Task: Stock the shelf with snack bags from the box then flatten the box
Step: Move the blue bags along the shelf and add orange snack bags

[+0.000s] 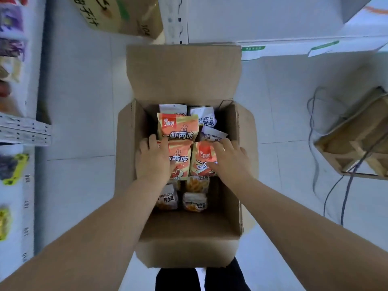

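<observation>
Forearms [100, 223]: both reach forward and down into the box.
Left hand [154, 158]: fingers fairly straight, laid flat on the left orange bag [181, 158] beside the box's left wall; no grip shows.
Right hand [228, 158]: fingers spread, resting on the right orange bag [201, 159]; nothing pinched.
Snack bags: a third orange bag [177, 127] lies behind these two, with white bags [202, 117] beneath and around; all are inside the box.
Box [189, 246]: stands on the floor [79, 101], flaps open, well filled.
Shelf [25, 131]: at the left, well apart from the hands.
Step in hand: probably early stocking, taking hold of bags.
Next move: fingers should curl round the bag edges, lift clear of the walls and carry to the shelf; flattening waits until the box is empty.
</observation>
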